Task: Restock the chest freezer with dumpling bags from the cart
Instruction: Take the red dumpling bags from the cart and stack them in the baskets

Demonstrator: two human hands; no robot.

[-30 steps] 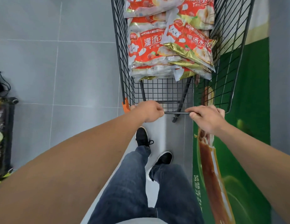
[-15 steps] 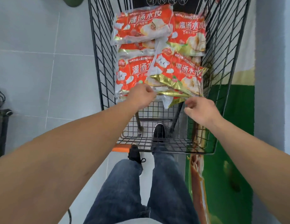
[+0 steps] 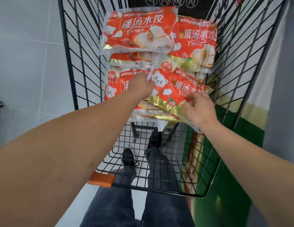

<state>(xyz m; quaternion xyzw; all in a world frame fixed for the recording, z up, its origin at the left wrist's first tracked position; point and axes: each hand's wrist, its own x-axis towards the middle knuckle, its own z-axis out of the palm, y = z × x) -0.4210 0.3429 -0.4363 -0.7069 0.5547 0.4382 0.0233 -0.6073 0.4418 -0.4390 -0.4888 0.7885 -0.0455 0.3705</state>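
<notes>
Both my hands have left the cart's handle bar and gone down into the cart (image 3: 74, 66) since a second ago, reaching the dumpling bags piled toward its far end. My left hand (image 3: 140, 86) now sits at the upper left corner of the top near bag (image 3: 172, 90), fingers curled around its clear sealed edge — gripping it. My right hand (image 3: 198, 108) lies on the same bag's lower right corner, over the gold foil strip, fingers bent and pressing down; whether they pinch the edge I cannot tell. More bags lie under this one, and two others (image 3: 138, 30) sit stacked at the cart's far end. Below the cart's wire floor my dark shoes and jeans show — an orange handle cap (image 3: 100, 179) marks its near left corner.
</notes>
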